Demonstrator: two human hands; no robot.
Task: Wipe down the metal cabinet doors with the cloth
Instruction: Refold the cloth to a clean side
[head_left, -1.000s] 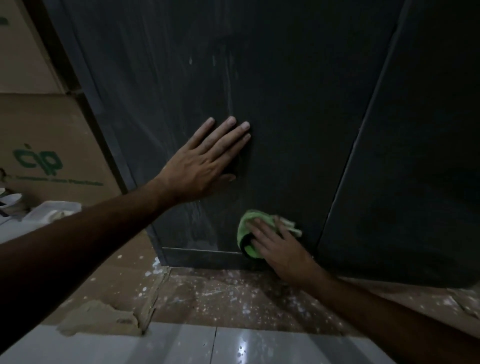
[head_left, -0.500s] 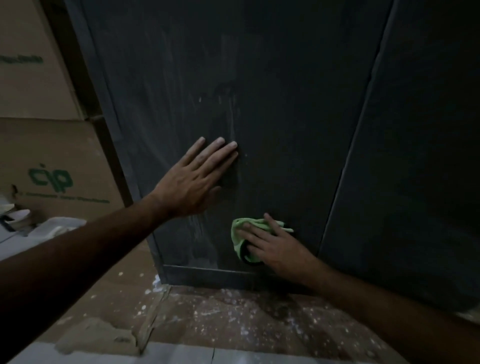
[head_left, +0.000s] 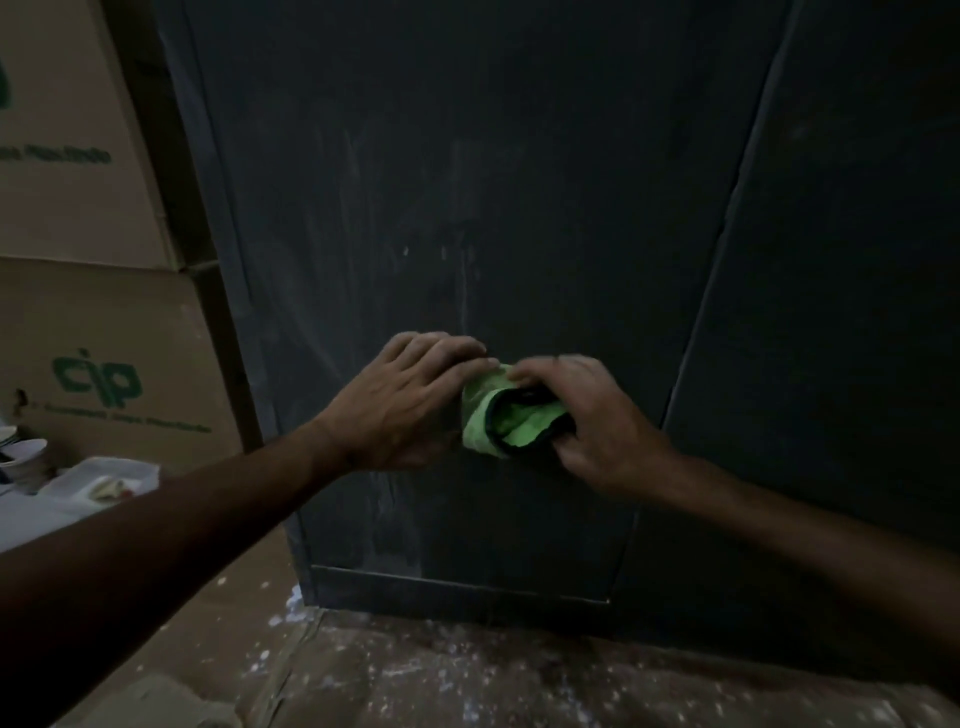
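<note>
Here, both hands meet at the bunched bright-green cloth with a dark edge (head_left: 501, 415), which sits against the dark grey metal cabinet door on the left (head_left: 467, 208), roughly at mid-height of the visible panel and well above its bottom edge. The right hand (head_left: 592, 415) holds the cloth: its fingers curl over the top of the bundle and its thumb closes in from below, so the fabric is gripped between them. The left hand (head_left: 410, 405) lies just beside the cloth on its left side, fingers bent with the fingertips reaching the cloth's upper left edge; whether they pinch the fabric or only touch it cannot be told, since motion blur smears that contact. The door surface carries faint pale streaks and a few white specks above the hands, with a lighter smear below them. A vertical seam separates this door from the second dark metal door on the right (head_left: 841, 312). To the left stand stacked brown cardboard boxes with green print (head_left: 98, 332), and near them a white tray (head_left: 104, 475) with an indistinct item in it. The brown floor below (head_left: 467, 675) is flecked with white paint spots.
</note>
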